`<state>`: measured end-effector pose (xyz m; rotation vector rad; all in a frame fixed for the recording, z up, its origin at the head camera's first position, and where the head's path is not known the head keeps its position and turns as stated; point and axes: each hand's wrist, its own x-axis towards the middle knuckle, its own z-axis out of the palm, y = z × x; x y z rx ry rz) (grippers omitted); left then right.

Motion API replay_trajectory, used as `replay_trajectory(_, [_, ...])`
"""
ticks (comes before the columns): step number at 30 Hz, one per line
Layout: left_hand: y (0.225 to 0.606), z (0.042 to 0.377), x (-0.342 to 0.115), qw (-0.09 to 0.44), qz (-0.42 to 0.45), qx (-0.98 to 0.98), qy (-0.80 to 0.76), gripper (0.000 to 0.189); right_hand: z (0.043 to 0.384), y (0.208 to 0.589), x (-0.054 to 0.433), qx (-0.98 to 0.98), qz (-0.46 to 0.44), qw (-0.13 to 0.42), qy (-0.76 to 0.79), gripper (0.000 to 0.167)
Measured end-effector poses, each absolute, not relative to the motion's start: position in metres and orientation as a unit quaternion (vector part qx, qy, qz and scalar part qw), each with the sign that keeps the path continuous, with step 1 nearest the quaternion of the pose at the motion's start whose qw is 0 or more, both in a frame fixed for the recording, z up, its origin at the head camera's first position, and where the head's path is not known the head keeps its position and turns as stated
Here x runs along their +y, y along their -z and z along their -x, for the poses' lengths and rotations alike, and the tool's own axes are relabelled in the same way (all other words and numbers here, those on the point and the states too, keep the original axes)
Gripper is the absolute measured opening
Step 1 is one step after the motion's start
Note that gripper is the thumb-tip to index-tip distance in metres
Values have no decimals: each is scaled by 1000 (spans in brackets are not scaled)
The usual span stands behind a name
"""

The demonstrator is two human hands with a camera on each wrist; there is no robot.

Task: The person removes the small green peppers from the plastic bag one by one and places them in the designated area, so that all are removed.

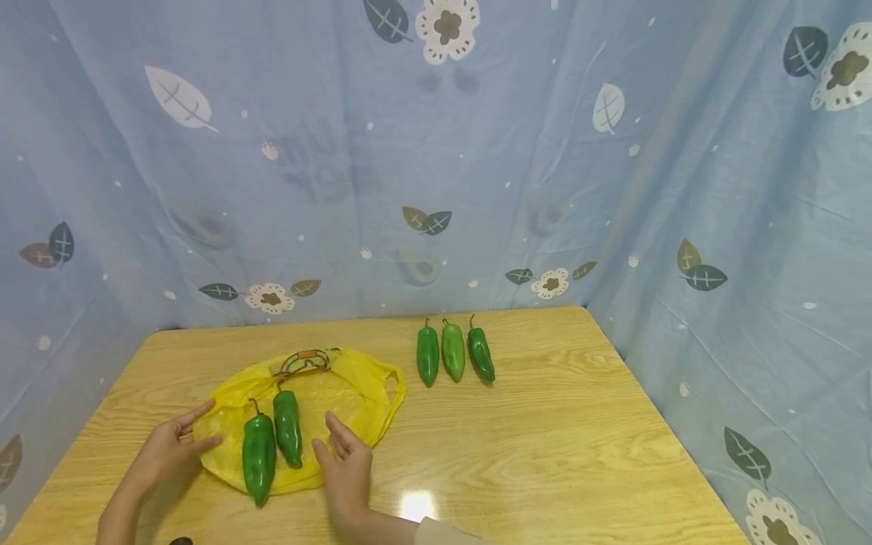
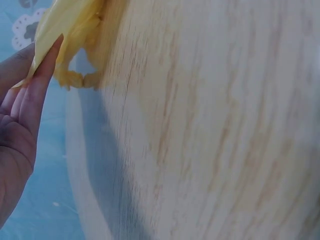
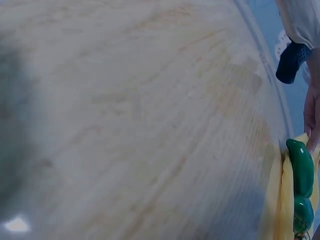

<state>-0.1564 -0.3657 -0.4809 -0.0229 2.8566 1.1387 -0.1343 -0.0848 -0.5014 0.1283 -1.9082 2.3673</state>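
No word, brand name or number can be read with certainty. A yellow bag (image 1: 320,412) on the left part of the counter (image 1: 545,439) bears a printed emblem (image 1: 303,363), on the side toward the counter's far edge: a dark outline shaped like goggles, topped by an orange patch. Any lettering on it is too small to make out. Beyond the far edge, the blue curtain (image 1: 477,151) shows faint grey marks (image 1: 319,159) resembling letters or digits, too blurred to read.
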Motion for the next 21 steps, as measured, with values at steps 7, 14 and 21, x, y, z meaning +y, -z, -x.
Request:
replay_trajectory(7, [481, 161, -364, 35, 2, 930, -366, 75, 137, 500, -95, -595, -9, 29, -803, 40])
replay_trajectory(14, [482, 161, -368, 47, 11, 932, -360, 79, 137, 509, -117, -580, 37, 19, -813, 42])
replay_trajectory(21, [484, 163, -369, 71, 28, 930, -359, 83, 140, 520, -130, -588, 37, 49, -807, 47])
